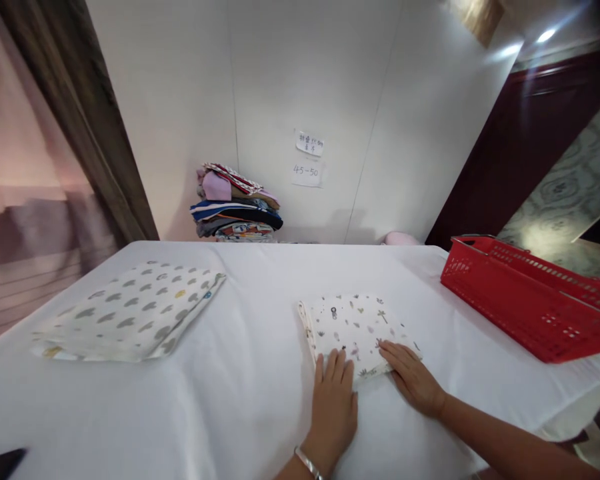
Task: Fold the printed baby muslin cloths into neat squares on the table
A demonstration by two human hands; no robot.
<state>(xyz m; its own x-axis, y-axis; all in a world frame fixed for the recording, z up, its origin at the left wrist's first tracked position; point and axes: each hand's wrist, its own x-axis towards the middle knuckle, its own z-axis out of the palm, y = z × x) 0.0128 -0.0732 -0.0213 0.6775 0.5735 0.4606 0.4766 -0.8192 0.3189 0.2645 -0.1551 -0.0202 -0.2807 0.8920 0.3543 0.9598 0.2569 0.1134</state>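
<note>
A folded white cloth [353, 327] with small plant and animal prints lies flat on the white-covered table in front of me. My left hand [334, 400] rests at its near left edge, fingers stretched forward and fingertips on the fabric. On the near right corner lies my right hand [414, 379], palm down with its fingers extended over the cloth. Neither hand grips anything. Farther left, a larger folded white cloth [140, 307] with grey cloud-like shapes lies on the same table.
A red plastic basket [525, 293] stands at the table's right edge. Beyond the far edge rises a stack of folded fabrics [237, 207] against a pale wall. Paper labels [307, 173] are stuck to that wall. A dark object [3, 463] shows at the lower left corner.
</note>
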